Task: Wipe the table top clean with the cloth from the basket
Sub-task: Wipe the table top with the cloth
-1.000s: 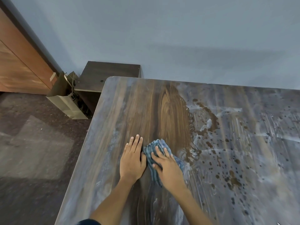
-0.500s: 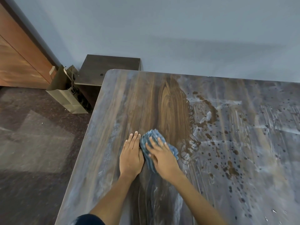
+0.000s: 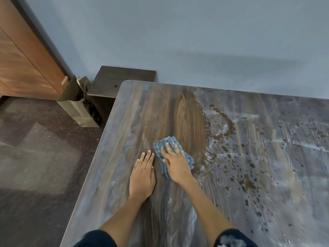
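A wood-grain table top (image 3: 124,125) fills the lower right of the head view. A blue checked cloth (image 3: 161,146) lies crumpled on it, left of the middle. My right hand (image 3: 175,162) presses flat on the cloth with straight, spread fingers. Just to its left, my left hand (image 3: 143,172) rests palm down on the bare wood, fingers straight and together. A dark wet patch (image 3: 188,122) runs beyond the cloth. Brown splatter spots (image 3: 247,182) and whitish dusty streaks (image 3: 302,147) cover the right part of the table. No basket is in view.
The table's left edge drops to a dark speckled floor (image 3: 35,157). A brown paper bag (image 3: 78,106) stands on the floor by a low dark side cabinet (image 3: 122,79). An orange wooden door (image 3: 23,65) is at far left, a blue-grey wall (image 3: 195,41) behind the table.
My right hand has slid the cloth a little forward and to the left over the wet patch. My left hand stays flat on the table beside it.
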Available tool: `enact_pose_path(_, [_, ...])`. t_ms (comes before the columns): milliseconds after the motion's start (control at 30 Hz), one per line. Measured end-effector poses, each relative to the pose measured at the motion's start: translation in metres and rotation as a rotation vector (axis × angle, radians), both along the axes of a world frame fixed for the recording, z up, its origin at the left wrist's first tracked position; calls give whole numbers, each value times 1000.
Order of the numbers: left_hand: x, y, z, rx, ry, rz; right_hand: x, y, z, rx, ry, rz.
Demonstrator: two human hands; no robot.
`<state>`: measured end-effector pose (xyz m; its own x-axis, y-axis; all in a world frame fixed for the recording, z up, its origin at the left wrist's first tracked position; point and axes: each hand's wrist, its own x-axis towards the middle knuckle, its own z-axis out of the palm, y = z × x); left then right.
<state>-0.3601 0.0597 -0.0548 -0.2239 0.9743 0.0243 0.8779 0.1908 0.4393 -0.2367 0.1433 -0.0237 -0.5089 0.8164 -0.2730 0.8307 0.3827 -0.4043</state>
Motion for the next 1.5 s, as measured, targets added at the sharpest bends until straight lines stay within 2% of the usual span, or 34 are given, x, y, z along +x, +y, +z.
enact_pose_path(167, [-1, -15, -4, -24, 27, -1, 28, -42, -7, -16, 8, 62])
enact_pose_path(300, [-2, -25, -4, -20, 51, -22, 65, -26, -2, 8, -6, -75])
enact_pose_path(467, [-1, -34, -5, -40, 58, -21, 38, 10, 7, 4, -68, -213])
enact_pose_path(600, [0, -42, -7, -52, 82, -33, 22, -23, 3, 37, 16, -35])
enact_pose_path(733, [-1, -50, -8, -59, 84, -39, 50, -74, -5, -13, 106, 134])
enact_pose_path(867, [-2, -54, -10, -72, 83, -40, 81, -82, -6, -49, 147, -29])
enact_pose_path(1033, [0, -62, -9, -80, 100, -36, 42, -72, 1, -28, 101, -321])
enact_pose_path(1100, [1, -68, -8, -72, 107, -40, 26, -83, 0, 11, 105, -250])
enact_pose_path(1167, [1, -74, -7, -64, 103, -46, 20, -100, -3, 2, 136, -89])
enact_pose_path(1267, [0, -81, -7, -66, 105, -64, 36, -124, -8, -23, 139, 50])
enact_pose_path(1367, [-1, -84, -6, -60, 85, -69, 64, -130, -12, -10, 126, 1])
enact_pose_path(1500, [-2, -87, -7, -74, 90, -75, 75, -98, -5, 11, 69, -179])
